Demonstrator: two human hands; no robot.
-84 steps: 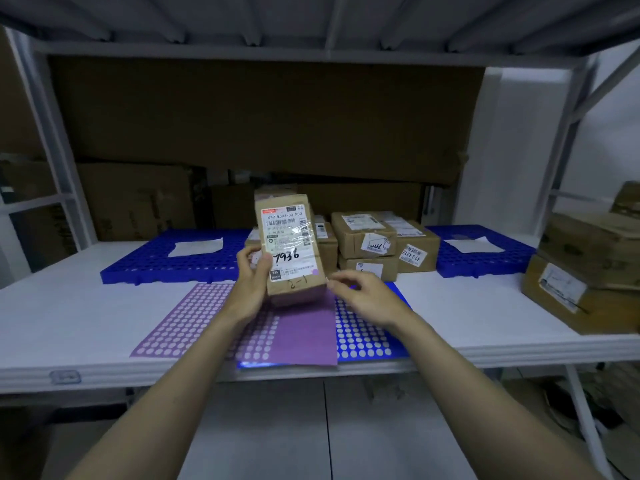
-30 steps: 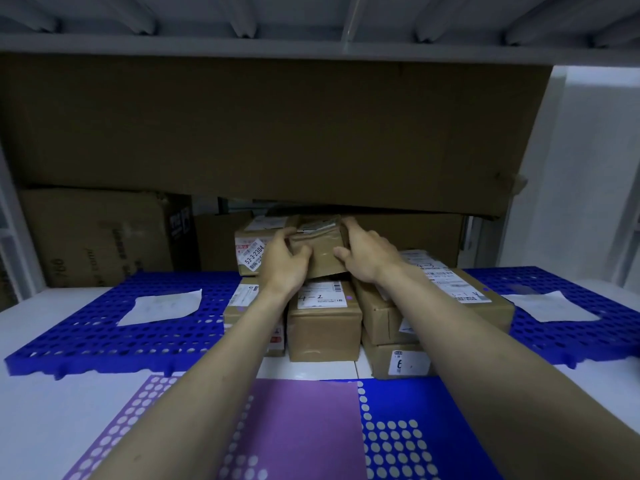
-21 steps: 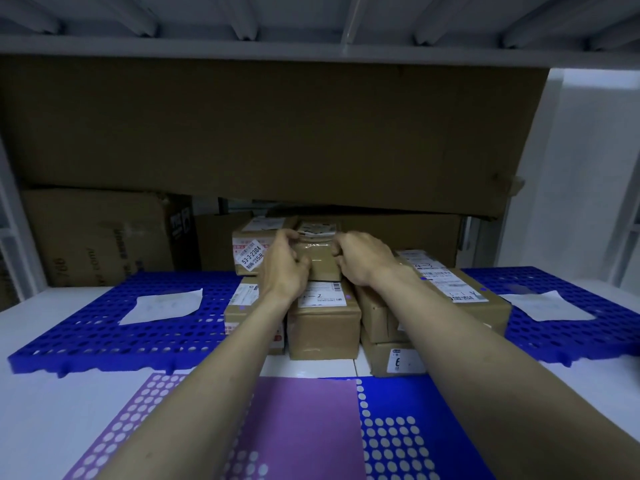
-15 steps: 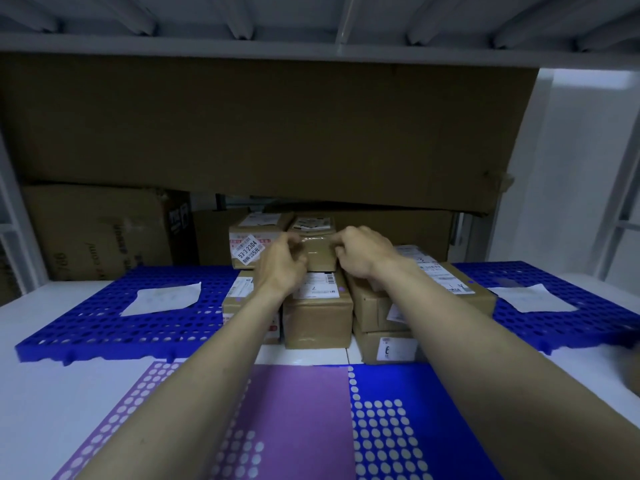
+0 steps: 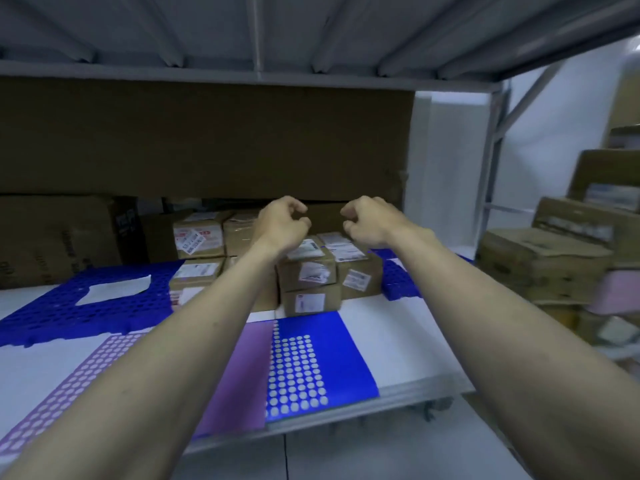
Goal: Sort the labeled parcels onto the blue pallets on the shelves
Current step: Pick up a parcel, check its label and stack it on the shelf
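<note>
Above the stacked labelled parcels, the left hand and right hand are held loosely curled, grasping nothing.

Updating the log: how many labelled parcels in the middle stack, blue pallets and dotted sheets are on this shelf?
Labelled parcels: 7, one mostly hidden
Blue pallets: 2
Dotted sheets: 2
Total: 11
</note>
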